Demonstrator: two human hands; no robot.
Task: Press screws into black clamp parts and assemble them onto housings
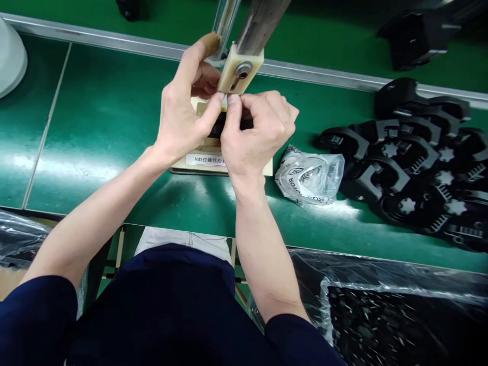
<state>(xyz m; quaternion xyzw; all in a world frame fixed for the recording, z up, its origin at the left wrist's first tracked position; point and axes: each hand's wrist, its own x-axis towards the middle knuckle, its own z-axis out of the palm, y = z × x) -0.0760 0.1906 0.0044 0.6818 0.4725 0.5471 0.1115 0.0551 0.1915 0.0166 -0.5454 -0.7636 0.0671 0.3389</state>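
Note:
My left hand (186, 96) is raised beneath a cream block (244, 68) with a metal bolt in it. Its index finger, in a tan finger cot (212, 44), stretches up while the thumb and curled fingers meet under the block. My right hand (255, 122) pinches thumb against fingertips right beside the left thumb. Whatever lies between the fingertips is too small to make out. Below them a cream fixture (267, 168) with a printed label (204, 160) carries a black part (218, 125), largely covered by my hands.
Right of the fixture lies a clear plastic bag (308, 178) of small metal pieces. Black moulded parts (415, 157) are piled farther right. A plastic-lined bin (381, 315) of small dark pieces sits below the bench edge. Above, a metal bar (263, 23) slants upward from the block.

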